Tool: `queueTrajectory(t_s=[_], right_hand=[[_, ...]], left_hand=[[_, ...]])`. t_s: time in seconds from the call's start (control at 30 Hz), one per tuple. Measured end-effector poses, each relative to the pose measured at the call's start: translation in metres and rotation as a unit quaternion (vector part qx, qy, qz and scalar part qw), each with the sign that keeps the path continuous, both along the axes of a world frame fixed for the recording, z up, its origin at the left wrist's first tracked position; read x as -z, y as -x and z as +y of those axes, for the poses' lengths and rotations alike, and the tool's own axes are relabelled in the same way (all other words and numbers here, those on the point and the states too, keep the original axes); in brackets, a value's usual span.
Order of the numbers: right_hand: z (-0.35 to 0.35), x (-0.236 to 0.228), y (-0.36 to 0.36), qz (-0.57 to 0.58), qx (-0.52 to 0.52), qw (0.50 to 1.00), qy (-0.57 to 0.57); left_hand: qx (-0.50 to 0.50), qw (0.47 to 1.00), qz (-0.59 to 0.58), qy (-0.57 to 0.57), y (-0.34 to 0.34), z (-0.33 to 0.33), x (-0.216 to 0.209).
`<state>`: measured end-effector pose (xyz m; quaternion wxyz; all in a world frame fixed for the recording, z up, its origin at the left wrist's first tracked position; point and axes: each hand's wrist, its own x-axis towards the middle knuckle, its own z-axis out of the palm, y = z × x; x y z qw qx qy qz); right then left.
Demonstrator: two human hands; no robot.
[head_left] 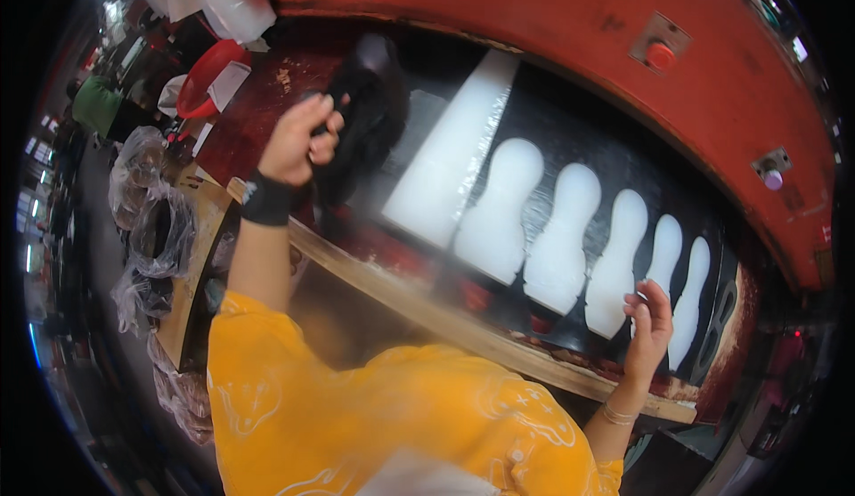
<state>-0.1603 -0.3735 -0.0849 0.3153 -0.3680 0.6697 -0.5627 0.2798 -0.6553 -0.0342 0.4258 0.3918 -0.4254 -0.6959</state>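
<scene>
My left hand (305,137), with a black band on the wrist, is closed on a dark, blurred black item (361,109) over the left part of the bench. I cannot make out its exact kind. My right hand (650,322) hovers with its fingers loosely curved and apart, holding nothing, by the white insole-shaped pieces. Several of these lie side by side on the black surface, among them a wide white insole-shaped piece (501,207) and a narrow white insole-shaped piece (690,304). A long white tapering sheet (450,153) lies to their left.
A red machine body (552,15) with a red push button (659,55) curves behind the bench. The bench's wooden front edge (427,304) runs close to me. At left are a red basin (209,77), clear plastic bags (160,229) and a person in green (98,106).
</scene>
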Motion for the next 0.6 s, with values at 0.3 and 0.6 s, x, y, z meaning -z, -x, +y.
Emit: queueTrajectory(t_s=[0.3, 0.6], right_hand=[[0.014, -0.007, 0.014, 0.099, 0.092, 0.991, 0.008], [0.099, -0.001, 0.067, 0.4, 0.216, 0.866, -0.21]], left_hand=[[-0.231, 0.941, -0.238, -0.063, -0.145, -0.113, 0.095], [-0.354, 0.797, -0.364, 0.326, -0.091, -0.039, 0.111]])
